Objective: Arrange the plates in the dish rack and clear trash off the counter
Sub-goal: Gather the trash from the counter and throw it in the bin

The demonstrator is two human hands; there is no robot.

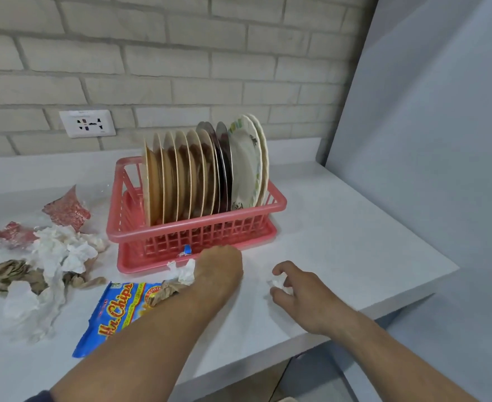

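Note:
A pink dish rack (128, 233) stands on the white counter (340, 233) with several plates (198, 175) upright in it. My left hand (220, 268) is closed on crumpled white and brown paper (183, 274) just in front of the rack. My right hand (302, 288) curls around a small white paper ball (278, 284) lying on the counter, fingers touching it. A blue chips bag (114, 311) lies flat under my left forearm. More crumpled white tissue (61, 250), brown paper (9, 274) and red wrappers (67, 210) are scattered at the left.
A brick wall with a power socket (87, 123) runs behind the counter. A grey panel (427, 140) closes off the right side. The counter's edge runs diagonally at the lower right. A small blue scrap (187, 250) sits at the rack's base.

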